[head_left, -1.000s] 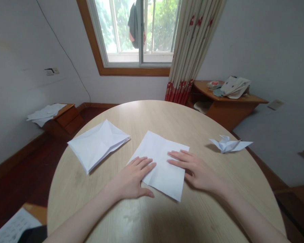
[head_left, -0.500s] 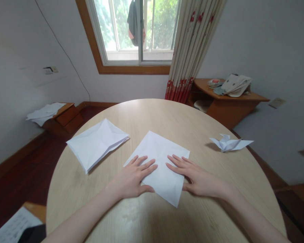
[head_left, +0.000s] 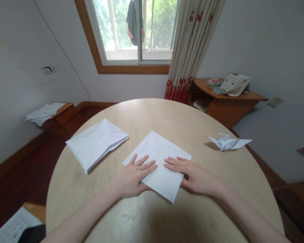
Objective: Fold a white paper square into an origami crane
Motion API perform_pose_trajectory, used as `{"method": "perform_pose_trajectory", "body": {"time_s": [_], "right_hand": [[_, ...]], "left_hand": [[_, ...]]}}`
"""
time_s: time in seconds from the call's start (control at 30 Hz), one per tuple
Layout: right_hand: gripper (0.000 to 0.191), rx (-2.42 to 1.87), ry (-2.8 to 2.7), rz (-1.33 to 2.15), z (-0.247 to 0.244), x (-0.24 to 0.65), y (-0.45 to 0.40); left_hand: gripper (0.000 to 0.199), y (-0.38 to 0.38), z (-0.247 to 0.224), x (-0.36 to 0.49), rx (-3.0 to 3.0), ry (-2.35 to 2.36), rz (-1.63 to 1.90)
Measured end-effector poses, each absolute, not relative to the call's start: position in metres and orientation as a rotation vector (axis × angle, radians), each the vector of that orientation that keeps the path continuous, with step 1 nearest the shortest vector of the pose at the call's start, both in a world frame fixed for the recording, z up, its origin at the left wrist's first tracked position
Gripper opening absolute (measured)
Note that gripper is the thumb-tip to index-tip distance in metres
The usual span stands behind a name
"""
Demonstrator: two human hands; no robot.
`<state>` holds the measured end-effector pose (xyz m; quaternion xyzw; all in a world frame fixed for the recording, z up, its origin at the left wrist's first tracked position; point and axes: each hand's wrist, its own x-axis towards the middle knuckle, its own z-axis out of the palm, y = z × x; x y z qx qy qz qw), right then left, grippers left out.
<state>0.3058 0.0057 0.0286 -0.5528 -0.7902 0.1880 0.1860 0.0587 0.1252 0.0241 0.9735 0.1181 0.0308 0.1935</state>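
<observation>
A square sheet of white paper (head_left: 162, 152) with faint creases lies turned cornerwise on the round table, in the middle of the head view. On its left side rests my left hand (head_left: 136, 175), its fingers spread over the top and its thumb tucked under the near edge. My right hand (head_left: 191, 173) holds the right side, fingers on top and thumb below the edge. The near corner seems slightly raised. To the left lies a stack of creased white sheets (head_left: 97, 145), apart from my hands. A folded paper crane (head_left: 228, 142) sits on the right.
The round wooden table (head_left: 152, 109) spans the front. Beyond it are a window (head_left: 139, 62), a curtain (head_left: 186, 67) and a desk (head_left: 233, 96) with a light bag (head_left: 235, 84). Papers (head_left: 44, 113) lie on a low cabinet (head_left: 68, 118) at left.
My left thumb has slipped from the paper's near edge to beneath it. The sheet has turned slightly, its near corner shifting left, and my right fingers have drawn closer together.
</observation>
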Motion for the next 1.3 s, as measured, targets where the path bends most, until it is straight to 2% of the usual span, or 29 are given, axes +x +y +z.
{"method": "perform_pose_trajectory", "body": {"time_s": [0.17, 0.33, 0.57, 0.77, 0.93, 1.3], "right_hand": [[0.048, -1.548, -2.168, 0.503, 0.024, 0.311, 0.005], [0.058, -1.546, -2.089, 0.453, 0.016, 0.318, 0.007], [0.027, -1.615, -1.884, 0.574, 0.030, 0.314, 0.012], [0.031, -1.717, -1.751, 0.446, 0.027, 0.306, 0.016], [0.036, -1.779, -1.659, 0.491, 0.021, 0.297, 0.017], [0.041, -2.064, -1.546, 0.374, 0.013, 0.292, 0.019]], "left_hand": [[0.045, 0.131, 0.027, 0.057, 2.716, 0.342, 0.070], [0.042, 0.136, 0.023, 0.054, 2.713, 0.368, 0.144], [0.031, 0.137, 0.028, 0.055, 2.636, 0.574, 0.321], [0.039, 0.132, 0.028, 0.057, 2.567, 0.728, 0.390], [0.042, 0.131, 0.022, 0.060, 2.526, 0.894, 0.476], [0.043, 0.130, 0.024, 0.063, 2.618, 1.302, 0.212]]}}
